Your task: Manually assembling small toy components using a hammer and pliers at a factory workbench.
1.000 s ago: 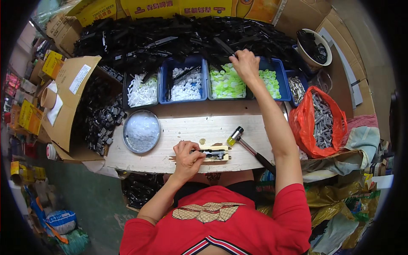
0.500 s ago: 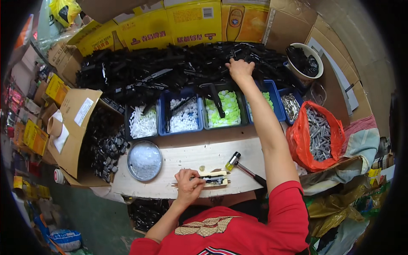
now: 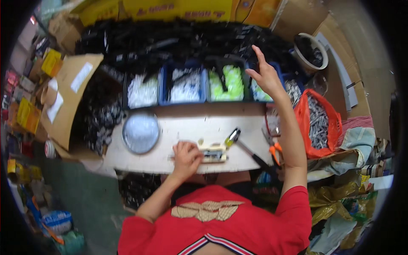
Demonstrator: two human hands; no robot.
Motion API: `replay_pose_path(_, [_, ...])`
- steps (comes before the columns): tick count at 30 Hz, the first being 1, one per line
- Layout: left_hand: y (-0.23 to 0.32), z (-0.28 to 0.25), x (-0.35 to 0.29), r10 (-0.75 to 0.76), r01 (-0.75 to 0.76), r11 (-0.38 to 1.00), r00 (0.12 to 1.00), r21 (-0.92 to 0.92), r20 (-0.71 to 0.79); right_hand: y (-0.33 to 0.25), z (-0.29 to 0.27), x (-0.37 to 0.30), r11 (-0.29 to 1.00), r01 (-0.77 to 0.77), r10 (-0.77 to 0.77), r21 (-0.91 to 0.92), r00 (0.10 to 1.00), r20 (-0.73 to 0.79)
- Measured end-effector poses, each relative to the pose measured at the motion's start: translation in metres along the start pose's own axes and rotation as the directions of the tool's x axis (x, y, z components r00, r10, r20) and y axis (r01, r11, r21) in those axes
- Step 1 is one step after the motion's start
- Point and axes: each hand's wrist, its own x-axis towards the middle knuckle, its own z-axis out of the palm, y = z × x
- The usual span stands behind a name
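Observation:
My left hand, fingers curled, rests at the left end of a cream-coloured block-like holder on the pale worktop. A narrow grey-and-black part lies in that holder; what the fingertips pinch is hidden. Raised over the right-hand bins, my right hand has its thumb and fingers apart, with nothing visible between them. Just beyond it spreads a heap of long black plastic parts, blurred. To the right of the holder lies a hammer with a yellow-and-black head and dark handle.
Bins of white pieces, small white parts and green pieces line the heap's near side. A round dish stands left. Rightward are orange-handled scissors and a red bag of grey pins. A carton borders the left.
My right hand has pulled back from the black heap and to the right, its fingers spreading. My left hand stays at the holder. The whole view has shifted, and the scissors now show.

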Motion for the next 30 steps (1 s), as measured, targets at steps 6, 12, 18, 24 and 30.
replay_pose_path(6, [0.003, -0.011, 0.004, -0.036, 0.028, 0.996, 0.996, -0.087, -0.081, -0.080, 0.006, -0.108, 0.976, 0.215, -0.183, -0.017, 0.868, 0.461])
replay_pose_path(12, [0.000, -0.025, -0.018, -0.159, 0.125, 0.969, 0.976, -0.211, -0.148, -0.104, 0.038, -0.158, 0.938, 0.333, -0.338, 0.096, 0.818, 0.465])
replay_pose_path(18, [0.000, -0.032, -0.028, -0.184, 0.149, 0.959, 0.974, -0.243, -0.129, -0.115, 0.060, -0.178, 0.931, 0.365, -0.336, 0.000, 0.856, 0.394])
replay_pose_path(24, [-0.010, -0.035, -0.023, -0.097, 0.076, 0.984, 0.987, -0.160, -0.127, -0.128, 0.068, -0.176, 0.925, 0.379, -0.336, -0.022, 0.843, 0.421])
replay_pose_path(30, [-0.016, -0.034, -0.021, -0.072, 0.063, 0.992, 0.994, -0.111, -0.084, -0.127, 0.081, -0.178, 0.915, 0.403, -0.357, -0.029, 0.840, 0.408])
